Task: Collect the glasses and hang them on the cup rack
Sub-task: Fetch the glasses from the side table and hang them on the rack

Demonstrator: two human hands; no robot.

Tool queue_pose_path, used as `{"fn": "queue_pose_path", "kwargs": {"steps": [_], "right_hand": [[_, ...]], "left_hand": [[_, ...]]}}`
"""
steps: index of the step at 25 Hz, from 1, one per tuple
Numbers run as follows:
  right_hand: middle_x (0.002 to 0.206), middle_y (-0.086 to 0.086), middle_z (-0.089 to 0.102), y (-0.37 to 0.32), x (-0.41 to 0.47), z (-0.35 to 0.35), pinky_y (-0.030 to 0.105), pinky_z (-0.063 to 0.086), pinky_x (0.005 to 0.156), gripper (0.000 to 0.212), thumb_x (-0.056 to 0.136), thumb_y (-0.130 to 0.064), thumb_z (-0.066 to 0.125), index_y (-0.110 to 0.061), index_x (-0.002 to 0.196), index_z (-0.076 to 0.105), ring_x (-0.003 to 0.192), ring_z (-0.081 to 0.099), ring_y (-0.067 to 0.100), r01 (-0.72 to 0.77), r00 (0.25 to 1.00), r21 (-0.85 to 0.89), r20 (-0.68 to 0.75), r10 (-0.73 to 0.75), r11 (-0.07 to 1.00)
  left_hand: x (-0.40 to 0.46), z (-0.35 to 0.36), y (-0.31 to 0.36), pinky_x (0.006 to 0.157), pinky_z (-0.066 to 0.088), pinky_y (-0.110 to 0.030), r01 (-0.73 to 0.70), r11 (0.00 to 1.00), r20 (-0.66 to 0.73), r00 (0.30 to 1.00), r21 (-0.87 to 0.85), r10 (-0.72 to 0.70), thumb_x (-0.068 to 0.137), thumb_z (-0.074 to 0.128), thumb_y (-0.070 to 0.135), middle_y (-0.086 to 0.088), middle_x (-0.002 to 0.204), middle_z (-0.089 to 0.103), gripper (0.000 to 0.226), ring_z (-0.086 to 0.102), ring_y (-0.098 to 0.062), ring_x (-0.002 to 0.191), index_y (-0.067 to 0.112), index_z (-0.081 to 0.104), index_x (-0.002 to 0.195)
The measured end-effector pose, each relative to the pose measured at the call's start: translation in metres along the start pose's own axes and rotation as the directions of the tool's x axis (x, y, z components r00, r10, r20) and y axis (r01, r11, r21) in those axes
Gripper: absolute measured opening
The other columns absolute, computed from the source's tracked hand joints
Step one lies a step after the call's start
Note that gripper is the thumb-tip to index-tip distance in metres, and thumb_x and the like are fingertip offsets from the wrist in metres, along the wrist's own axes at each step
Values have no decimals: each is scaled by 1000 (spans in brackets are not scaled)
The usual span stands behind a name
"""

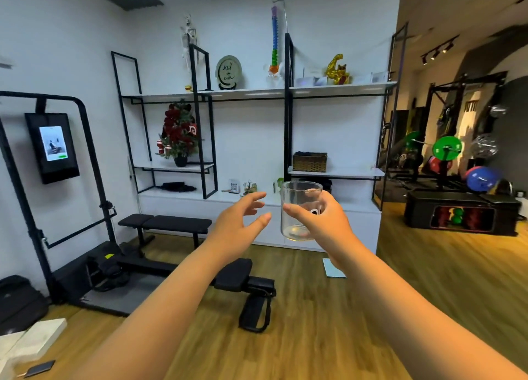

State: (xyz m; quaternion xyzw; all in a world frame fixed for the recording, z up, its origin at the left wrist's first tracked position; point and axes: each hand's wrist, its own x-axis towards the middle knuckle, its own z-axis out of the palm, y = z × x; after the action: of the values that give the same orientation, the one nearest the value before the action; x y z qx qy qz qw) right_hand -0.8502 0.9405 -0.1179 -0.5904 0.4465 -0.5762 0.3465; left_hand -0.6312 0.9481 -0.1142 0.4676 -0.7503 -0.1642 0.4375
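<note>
The right hand [323, 219] is wrapped around a clear, straight-sided cylindrical drinking glass [300, 211], thumb across the near wall and the other fingers curled round the far side, where they show through the glass. The glass is carried upright in mid-air at about chest height, rim up, with a thick base that looks empty or nearly so. The left hand [240, 222] holds nothing; its fingers are spread and relaxed, just beside the glass but not touching it.

The step in hand appears to be carrying this glass to the cup rack, and no rack can be made out in this view. Beyond the hands stands a black metal-framed shelving unit with white boards [337, 172], and its low white counter [183, 193] bears a few small items too blurred to identify.

To do the carry well, the person would likely keep the mid-wall grip firm, since smooth glass slips easily. The free hand could steady the base when the glass is turned rim-down for hanging. That turn is best left until the rack is close, so the wrist does not twist while walking. A black padded weight bench [168, 224] and a second black bench frame on the wooden floor [248, 276] lie ahead on the left, so a path to the right of them looks safer.
</note>
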Motion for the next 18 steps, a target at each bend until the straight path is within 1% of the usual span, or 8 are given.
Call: {"fn": "queue_pose_path", "kwargs": {"steps": [4,6,10,11,13,15,16,18], "right_hand": [[121,-5,66,25,30,-21,47,65,87,59,68,-60,91,-44,113,56,110,65,12,-24,999,-24,-33,23,999],[122,-6,65,39,53,-27,46,66,85,60,70,-58,92,-42,115,56,110,65,13,-33,997,-37,-66,31,999],[127,1,64,67,107,-21,50,63,91,68,73,-55,91,-34,126,56,113,64,18,-74,987,-61,-149,65,995],[128,1,63,73,120,-18,48,64,90,69,73,-55,91,-34,127,56,113,64,18,-81,985,-62,-158,70,995],[128,-1,62,83,148,-12,33,65,77,70,72,-56,91,-36,128,54,112,64,14,-76,985,-67,-163,64,995],[126,-2,63,91,180,-7,22,61,65,69,73,-55,91,-37,127,53,110,64,11,-55,985,-87,-171,40,995],[124,-4,64,94,196,-5,22,60,65,66,73,-56,91,-39,124,53,110,64,11,-48,983,-98,-183,29,994],[118,-7,66,102,227,-7,31,63,76,60,72,-56,92,-43,116,54,109,65,11,-32,977,-114,-215,6,993]], "left_hand": [[37,30,-20,105,45,-29,-7,1000,41,999,-24,8,100,64,46,16,137,63,53,57,-1,127,38,49,150],[63,43,-31,105,46,-29,-29,999,62,998,-14,29,98,67,46,16,137,62,56,57,-1,126,39,49,150],[122,61,-60,104,46,-28,-68,998,111,991,-9,69,95,72,47,17,139,61,64,56,-1,125,40,45,153],[137,64,-68,105,47,-29,-72,997,115,991,-22,74,96,71,47,16,139,61,63,57,-1,125,39,46,153],[167,69,-85,108,47,-32,-76,996,131,988,-48,82,96,69,48,16,139,62,61,57,-2,125,39,46,152],[198,70,-109,107,47,-31,-81,995,165,982,-60,90,93,71,54,17,139,61,66,57,-1,126,41,45,152],[212,71,-120,105,47,-29,-85,995,193,977,-59,94,90,73,58,18,140,60,71,56,0,126,43,44,153],[239,75,-140,104,44,-26,-98,994,234,966,-55,108,85,74,64,21,140,59,79,55,3,126,44,42,154]]}}
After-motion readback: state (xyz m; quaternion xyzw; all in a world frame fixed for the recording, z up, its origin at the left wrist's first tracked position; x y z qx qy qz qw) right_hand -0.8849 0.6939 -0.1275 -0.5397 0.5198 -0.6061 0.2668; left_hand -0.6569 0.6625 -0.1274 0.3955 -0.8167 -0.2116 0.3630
